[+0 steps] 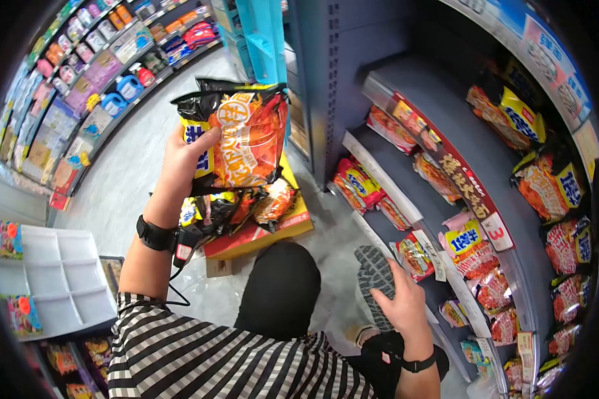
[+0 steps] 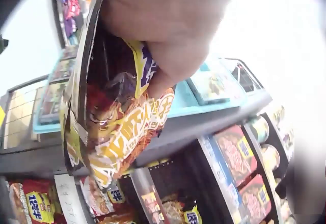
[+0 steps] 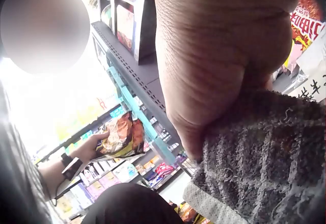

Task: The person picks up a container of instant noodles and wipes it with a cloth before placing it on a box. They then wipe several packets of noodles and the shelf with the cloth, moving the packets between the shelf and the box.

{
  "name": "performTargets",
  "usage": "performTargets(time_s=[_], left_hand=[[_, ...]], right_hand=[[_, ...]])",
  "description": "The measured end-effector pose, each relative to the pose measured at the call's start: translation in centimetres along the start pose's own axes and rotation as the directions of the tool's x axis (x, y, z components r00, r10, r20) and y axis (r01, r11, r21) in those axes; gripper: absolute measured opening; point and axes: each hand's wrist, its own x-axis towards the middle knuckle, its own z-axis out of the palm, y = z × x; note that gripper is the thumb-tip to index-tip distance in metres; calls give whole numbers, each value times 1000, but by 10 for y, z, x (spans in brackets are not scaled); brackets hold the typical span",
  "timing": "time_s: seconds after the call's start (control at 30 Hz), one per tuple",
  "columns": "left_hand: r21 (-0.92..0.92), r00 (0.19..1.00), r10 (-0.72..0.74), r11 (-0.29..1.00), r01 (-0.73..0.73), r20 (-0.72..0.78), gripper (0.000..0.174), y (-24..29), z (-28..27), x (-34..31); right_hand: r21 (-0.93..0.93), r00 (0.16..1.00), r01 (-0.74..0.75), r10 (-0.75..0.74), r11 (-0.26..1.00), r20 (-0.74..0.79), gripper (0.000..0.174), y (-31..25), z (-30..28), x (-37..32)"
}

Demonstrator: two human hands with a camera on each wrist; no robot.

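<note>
My left hand grips a black, yellow and orange instant noodle packet by its left edge, thumb across the front. In the left wrist view the packet hangs below the fingers, its printed front tilted sideways. Below it, more noodle packets lie on a red and yellow carton on the floor. My right hand holds a grey checked cloth beside the right shelf. In the right wrist view the cloth hangs from the hand, whose fingertips are mostly hidden.
Dark shelves with noodle packets rise close on the right, with a price tag on one edge. A white divided tray stands at the left. A turquoise rack stands ahead, and bottle shelves curve behind the aisle floor.
</note>
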Motion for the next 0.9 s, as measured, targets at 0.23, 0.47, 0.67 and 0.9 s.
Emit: performTargets(time_s=[0.23, 0.47, 0.67, 0.9], left_hand=[[-191, 937, -341, 927, 322, -74, 34, -45, -112, -8], [-523, 882, -457, 783, 336, -118, 42, -76, -202, -24], [-511, 853, -516, 756, 408, -83, 42, -106, -246, -48], [-57, 789, -539, 834, 549, -295, 47, -130, -233, -45]], right_hand=[[30, 999, -3, 2, 1000, 33, 65, 0, 4, 2], [0, 999, 48, -48, 999, 20, 65, 3, 12, 3], [19, 996, -25, 24, 999, 84, 63, -5, 11, 5], [-27, 997, 14, -12, 1000, 70, 65, 3, 19, 5]])
